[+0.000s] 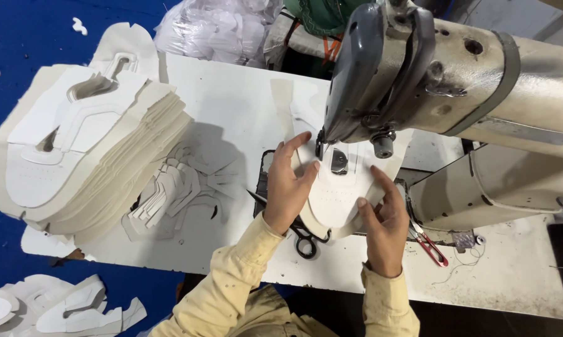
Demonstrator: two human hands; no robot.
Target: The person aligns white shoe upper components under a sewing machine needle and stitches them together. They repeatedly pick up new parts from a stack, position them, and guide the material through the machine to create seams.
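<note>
White worktable, sewing machine — my left hand, right hand press flat, fingers spread, on white shoe panel; fingertips near needle — puncture risk if panel slips.

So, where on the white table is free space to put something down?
Bare white table lies between the tall stack of white cut pieces and the grey sewing machine head. Crowded: the small white scraps, and around both hands on the white panel.

White matt synthetic-leather shoe panel, smooth; cream enamelled metal sewing machine, glossy w/ scuffs; white painted bench, matt, stained.
</note>
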